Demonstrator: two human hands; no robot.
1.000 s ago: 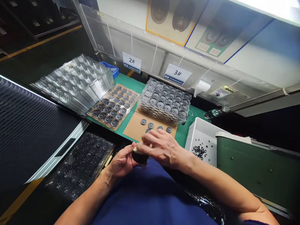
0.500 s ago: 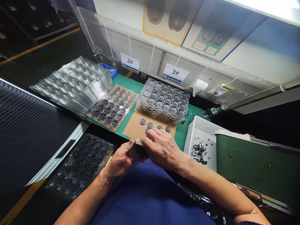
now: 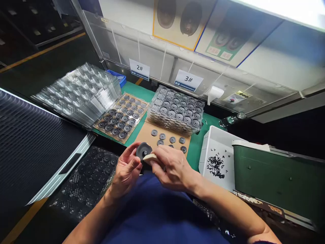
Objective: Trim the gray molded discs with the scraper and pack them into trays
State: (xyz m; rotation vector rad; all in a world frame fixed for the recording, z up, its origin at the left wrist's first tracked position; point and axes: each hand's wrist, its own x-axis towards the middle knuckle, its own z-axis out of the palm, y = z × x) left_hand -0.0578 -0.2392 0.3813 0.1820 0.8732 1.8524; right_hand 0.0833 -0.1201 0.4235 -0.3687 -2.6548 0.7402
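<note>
Dark disc [image 3: 143, 151], face newly turned up toward the view, held in the left hand [image 3: 126, 168] just off the near edge of the counter [image 3: 195, 152]. Right hand [image 3: 172, 167] pinching a cream pad [image 3: 150, 157] against the disc; hands together. Loose discs [image 3: 162, 136] on a cardboard sheet [image 3: 145, 134]. Filled trays: amber tray [image 3: 141, 110], clear stack [image 3: 152, 115], black tray [image 3: 88, 183]. Empty clear trays [image 3: 81, 91] stacked. White bin [image 3: 205, 159] holding black bits [image 3: 215, 166].

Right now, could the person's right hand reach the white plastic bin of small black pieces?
Probably yes. The right hand holds a cream-coloured pad to a dark round disc, but only green mat lies between it and the white plastic bin, so the way looks free.
</note>
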